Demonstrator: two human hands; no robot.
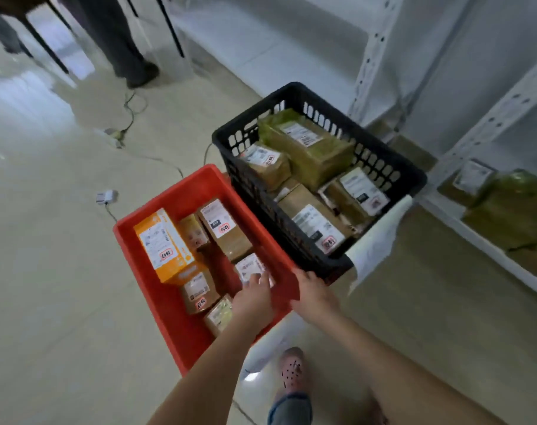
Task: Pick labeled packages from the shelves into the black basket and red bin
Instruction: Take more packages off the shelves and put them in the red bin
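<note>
While left hand (255,297) rests flat on a package (249,267), right hand (313,291) is unclear.

Pale glossy floor (46,271), a cable (131,113) trailing left of the white metal shelving (374,56), dark table legs (46,47) beyond.

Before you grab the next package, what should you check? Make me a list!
1. Red plastic bin has room: ok, bare red floor shows.
2. Black slotted plastic basket has room: not ok, brown labelled packages crowd it.
3. Left hand free: not ok, it touches a white-labelled package inside the bin.
4. Right hand free: not ok, it rests on the bin's rim.
5. White metal shelf has stock: ok, green-wrapped packages lie there.
</note>
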